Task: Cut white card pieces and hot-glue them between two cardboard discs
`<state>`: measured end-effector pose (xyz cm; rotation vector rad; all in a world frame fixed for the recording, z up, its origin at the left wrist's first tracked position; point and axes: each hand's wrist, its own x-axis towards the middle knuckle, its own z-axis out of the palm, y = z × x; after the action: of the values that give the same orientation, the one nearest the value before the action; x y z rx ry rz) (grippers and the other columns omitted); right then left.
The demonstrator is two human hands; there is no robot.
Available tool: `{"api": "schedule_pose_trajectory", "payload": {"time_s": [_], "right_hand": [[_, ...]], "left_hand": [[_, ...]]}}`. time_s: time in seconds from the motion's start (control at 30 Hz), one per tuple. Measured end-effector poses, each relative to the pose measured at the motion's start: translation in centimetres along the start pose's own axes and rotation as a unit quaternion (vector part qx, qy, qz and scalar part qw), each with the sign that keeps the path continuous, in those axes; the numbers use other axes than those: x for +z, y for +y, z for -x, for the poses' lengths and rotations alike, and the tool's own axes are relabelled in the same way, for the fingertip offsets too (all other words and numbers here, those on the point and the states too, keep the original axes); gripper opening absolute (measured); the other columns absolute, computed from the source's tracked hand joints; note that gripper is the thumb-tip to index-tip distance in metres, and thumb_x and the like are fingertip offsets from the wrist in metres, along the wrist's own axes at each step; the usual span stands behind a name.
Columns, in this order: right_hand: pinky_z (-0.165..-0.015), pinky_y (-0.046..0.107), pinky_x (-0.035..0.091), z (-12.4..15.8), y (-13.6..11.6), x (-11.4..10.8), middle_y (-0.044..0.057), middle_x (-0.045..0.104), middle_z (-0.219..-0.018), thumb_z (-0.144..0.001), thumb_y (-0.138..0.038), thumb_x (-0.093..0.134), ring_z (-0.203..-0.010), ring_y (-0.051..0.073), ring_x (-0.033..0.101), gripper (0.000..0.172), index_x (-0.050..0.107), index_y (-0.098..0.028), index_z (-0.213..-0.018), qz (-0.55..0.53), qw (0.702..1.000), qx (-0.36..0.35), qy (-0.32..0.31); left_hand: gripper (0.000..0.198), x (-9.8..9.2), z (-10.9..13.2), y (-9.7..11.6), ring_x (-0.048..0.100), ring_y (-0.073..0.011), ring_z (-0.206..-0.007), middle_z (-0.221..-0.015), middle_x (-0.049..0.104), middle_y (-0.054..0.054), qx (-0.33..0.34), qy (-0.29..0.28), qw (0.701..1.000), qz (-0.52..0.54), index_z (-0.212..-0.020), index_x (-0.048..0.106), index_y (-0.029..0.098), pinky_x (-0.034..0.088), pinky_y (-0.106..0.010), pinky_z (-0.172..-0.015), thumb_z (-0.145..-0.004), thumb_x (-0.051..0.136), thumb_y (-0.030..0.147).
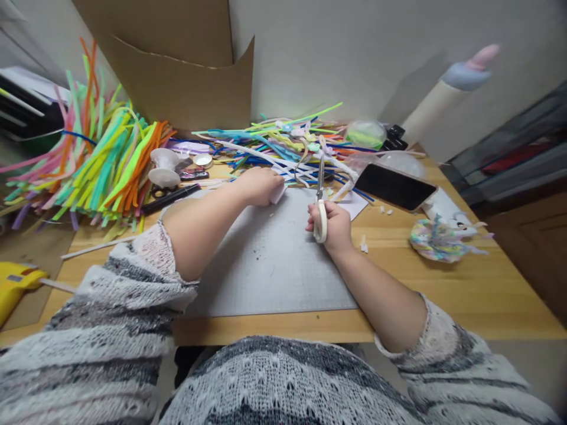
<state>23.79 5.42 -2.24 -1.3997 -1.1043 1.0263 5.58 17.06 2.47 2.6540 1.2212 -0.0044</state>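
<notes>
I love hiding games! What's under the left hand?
A small pale piece pokes out from under the left hand. Anything else the hand covers can't be seen.

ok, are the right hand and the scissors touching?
Touching. The head view shows the right hand closed around the scissors at the grip end, blades pointing away from the person.

A single camera worn on the head faces forward and down over a wooden table (491,289), the wearer's knit sweater (283,389) along the bottom edge. Its wide, close view holds the left hand (260,185) and right hand (335,226) near mid-frame, a wall (336,65) beyond.
</notes>
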Motion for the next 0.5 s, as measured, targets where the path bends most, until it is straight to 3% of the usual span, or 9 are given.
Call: {"api": "schedule_pose_trajectory", "payload": {"time_s": [0.13, 0.27, 0.37, 0.5], "right_hand": [[-0.036, 0.019, 0.039, 0.0, 0.2, 0.0, -0.004, 0.055, -0.054, -0.071, -0.052, 0.065, -0.043, 0.01, 0.056, 0.037, 0.054, -0.017, -0.07, 0.006, 1.0, -0.01, -0.019], [-0.036, 0.019, 0.039, 0.1, 0.1, 0.0, -0.004, 0.054, -0.053, -0.071, -0.049, 0.067, -0.042, 0.01, 0.056, 0.035, 0.054, -0.017, -0.069, -0.006, 0.999, -0.019, -0.026], [-0.036, 0.019, 0.039, 0.1, -0.1, -0.2, -0.005, 0.053, -0.052, -0.071, -0.048, 0.068, -0.041, 0.01, 0.055, 0.034, 0.054, -0.017, -0.068, -0.009, 0.999, -0.023, -0.024], [-0.036, 0.019, 0.038, 0.0, -0.3, -0.2, -0.005, 0.053, -0.052, -0.07, -0.047, 0.068, -0.041, 0.01, 0.055, 0.035, 0.053, -0.017, -0.065, -0.005, 0.999, -0.022, -0.03]], "left_hand": [[0.042, 0.3, -0.8, -0.3, 0.058, -0.033, -0.097, -0.091, 0.063, -0.008, -0.035, 0.001, 0.999, -0.001, -0.088, 0.063, 0.024, 0.04, -0.037, -0.085, -0.048, 0.07, 0.013], [0.041, -0.2, -0.3, 0.1, 0.059, -0.0337, -0.094, -0.091, 0.063, -0.011, -0.017, 0.018, 0.997, -0.069, -0.094, 0.062, 0.021, 0.041, -0.037, -0.08, -0.053, 0.07, 0.021], [0.044, -1.5, 1.9, 1.0, 0.059, -0.0316, -0.093, -0.096, 0.063, -0.012, -0.019, 0.028, 0.993, -0.117, -0.102, 0.06, 0.018, 0.042, -0.036, -0.077, -0.06, 0.068, 0.03], [0.042, -2.8, 7.5, 3.1, 0.06, -0.0263, -0.09, -0.099, 0.064, -0.009, -0.028, 0.009, 0.993, -0.116, -0.109, 0.056, 0.019, 0.043, -0.032, -0.074, -0.07, 0.059, 0.036]]}}
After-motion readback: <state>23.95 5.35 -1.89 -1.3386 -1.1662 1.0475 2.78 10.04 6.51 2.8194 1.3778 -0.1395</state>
